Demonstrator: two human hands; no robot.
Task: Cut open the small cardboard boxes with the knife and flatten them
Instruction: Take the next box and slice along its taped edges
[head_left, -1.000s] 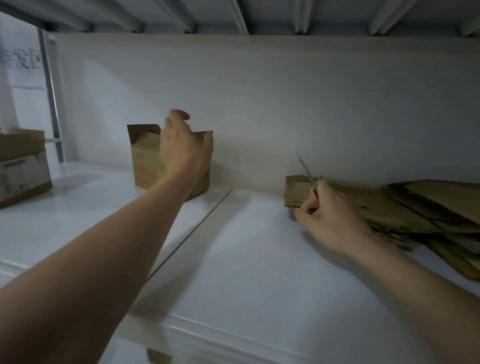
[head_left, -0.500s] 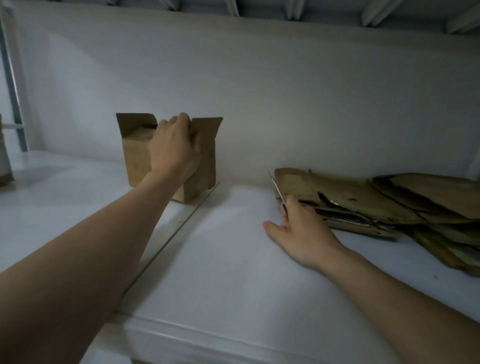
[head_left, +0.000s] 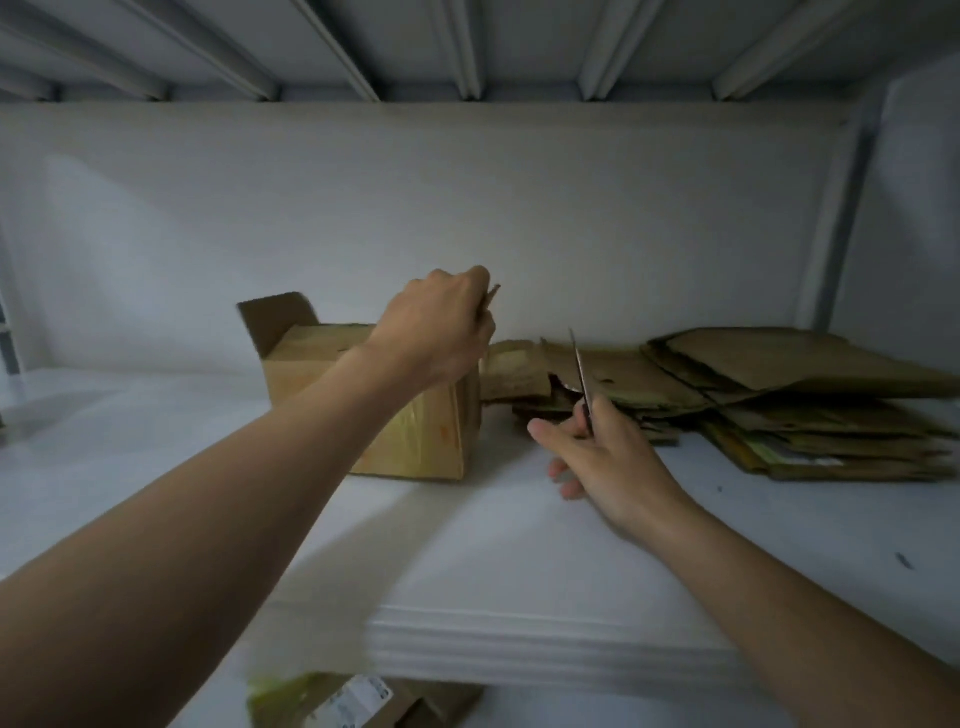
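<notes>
Cardboard box (head_left: 415, 431) pinched at its raised right flap by outstretched left hand (head_left: 436, 332); right hand (head_left: 608, 457) curled round knife (head_left: 581, 374), blade upright. Standing on white shelf (head_left: 519, 561), flaps open, beside flattened cardboard pile (head_left: 779, 384).

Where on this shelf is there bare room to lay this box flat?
Bare shelf runs from the box and right hand to the front edge, and again left of the box. Crowded at the back right: the flattened cardboard pile lies right beside the box.
</notes>
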